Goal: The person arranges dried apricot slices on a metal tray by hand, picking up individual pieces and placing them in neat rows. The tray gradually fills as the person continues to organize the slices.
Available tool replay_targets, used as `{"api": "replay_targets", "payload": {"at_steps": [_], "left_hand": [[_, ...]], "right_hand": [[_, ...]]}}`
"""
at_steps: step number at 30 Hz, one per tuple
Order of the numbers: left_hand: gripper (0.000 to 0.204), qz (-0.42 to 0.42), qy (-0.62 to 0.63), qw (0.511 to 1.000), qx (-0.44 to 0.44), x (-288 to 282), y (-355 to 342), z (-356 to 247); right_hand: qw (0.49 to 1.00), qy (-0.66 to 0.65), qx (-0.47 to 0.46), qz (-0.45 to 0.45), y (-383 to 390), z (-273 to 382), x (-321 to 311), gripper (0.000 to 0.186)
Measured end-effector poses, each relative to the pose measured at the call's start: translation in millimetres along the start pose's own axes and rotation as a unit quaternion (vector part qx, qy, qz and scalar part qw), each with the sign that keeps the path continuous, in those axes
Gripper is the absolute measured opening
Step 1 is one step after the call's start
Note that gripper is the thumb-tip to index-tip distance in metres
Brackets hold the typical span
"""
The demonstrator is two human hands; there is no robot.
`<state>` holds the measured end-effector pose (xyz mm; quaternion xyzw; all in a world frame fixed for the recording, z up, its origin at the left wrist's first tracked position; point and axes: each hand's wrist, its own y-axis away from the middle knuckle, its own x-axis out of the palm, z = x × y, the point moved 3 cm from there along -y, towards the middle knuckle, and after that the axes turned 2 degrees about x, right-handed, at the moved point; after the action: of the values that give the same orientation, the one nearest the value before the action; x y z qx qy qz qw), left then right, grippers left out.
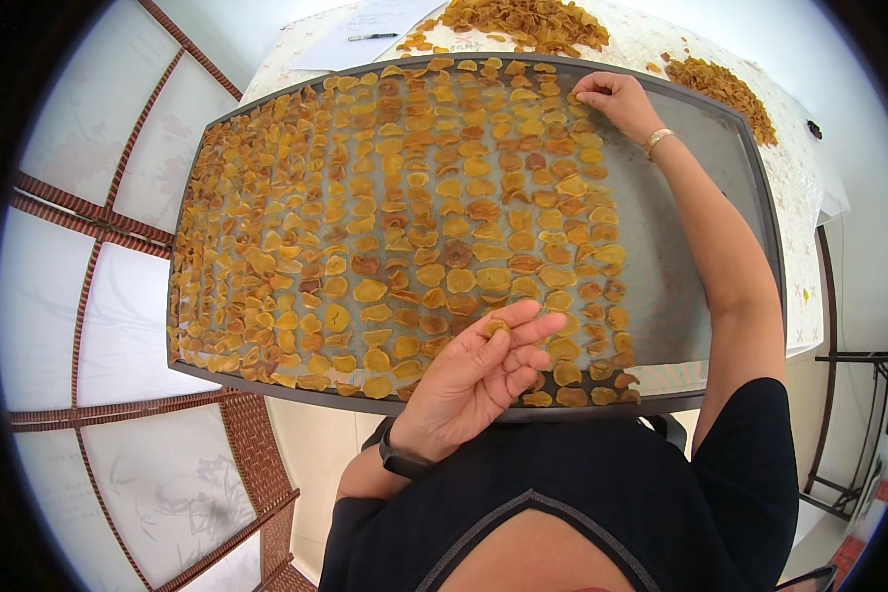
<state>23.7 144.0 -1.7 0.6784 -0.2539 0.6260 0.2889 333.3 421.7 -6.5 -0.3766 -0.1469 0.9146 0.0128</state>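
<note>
Rows of thin, dried yellow-brown slices (461, 279) cover most of a large dark-framed tray (666, 237); its right part shows bare grey mesh. My left hand (469, 385) is palm up over the near edge, with one dried slice (495, 327) held between thumb and fingers. The other fingers of that hand are loosely curled. At the far right end of the rows, my right hand (622, 104) pinches at the tray surface. A small yellow slice (575, 97) shows at its fingertips, partly hidden by them.
Beyond the tray, a pile of slices (528, 25) and a second pile (725, 91) lie on a pale patterned table covering (794, 197). A pen (373, 37) rests on white paper (350, 49) at the far left. A brown-framed folding screen (94, 232) stands at the left.
</note>
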Motion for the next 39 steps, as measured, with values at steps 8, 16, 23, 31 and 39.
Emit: {"api": "replay_targets", "payload": {"at_steps": [8, 16, 23, 31, 39], "left_hand": [[0.052, -0.058, -0.07, 0.996, -0.006, 4, 3, 1], [0.051, -0.007, -0.134, 0.991, 0.017, 3, 8, 6], [0.053, -0.058, -0.176, 0.983, 0.009, 18, 11, 15], [0.044, 0.011, -0.245, 0.969, -0.019, 22, 16, 25], [0.041, 0.012, -0.395, 0.916, -0.071, 23, 20, 34]], "right_hand": [[0.999, 0.036, 0.007, -0.006, 1, -5, 1, 0.013], [0.999, 0.034, -0.001, -0.023, 2, -4, 1, 0.018], [0.998, -0.051, -0.022, -0.023, 27, 38, -3, 0.022], [0.941, -0.152, -0.147, 0.263, 159, 200, -5, 0.018], [0.91, -0.136, -0.247, 0.303, 208, 233, -14, 0.018]]}}
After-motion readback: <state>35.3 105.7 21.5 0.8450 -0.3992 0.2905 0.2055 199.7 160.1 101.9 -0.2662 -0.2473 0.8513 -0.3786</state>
